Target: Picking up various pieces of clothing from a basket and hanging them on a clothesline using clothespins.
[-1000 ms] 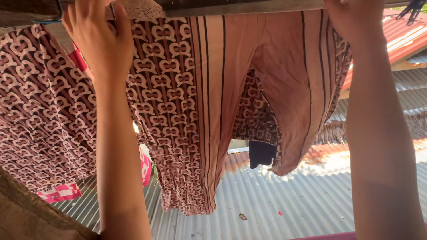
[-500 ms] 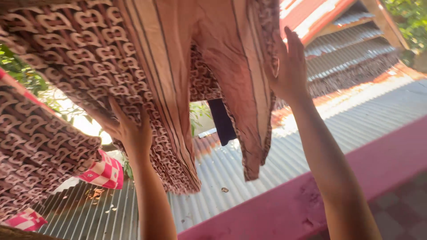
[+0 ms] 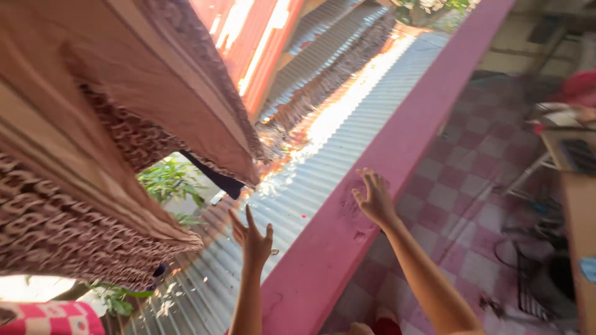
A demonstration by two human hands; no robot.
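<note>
Corrugated grey metal roofing [image 3: 335,142] fills the middle of our view, sunlit and sloping away toward one o'clock, with a red-painted roof [image 3: 248,43] beyond it at twelve o'clock. A long pink concrete ledge [image 3: 397,136] runs diagonally from six o'clock up to one o'clock, dividing the roofing from a pink-and-white checkered tile floor [image 3: 472,180] on the three o'clock side.

We see the brown and pink patterned cloth garment [image 3: 112,136] hanging across the upper part from nine to eleven o'clock, its striped panel and looped print both showing, its lower hem drooping near the centre. Our left hand [image 3: 251,239] is raised at about six o'clock, fingers spread apart and empty, just below and to the right of the hem without touching it. Our right hand [image 3: 372,198] is up near the centre, at about four o'clock from the garment, fingers loosely apart and holding nothing, set in front of the ledge.

A pink-and-white checked fabric [image 3: 49,317] sits at eight o'clock, and green leafy plants [image 3: 167,180] show under the garment. At three o'clock a wooden table edge [image 3: 574,205] is blurred.
</note>
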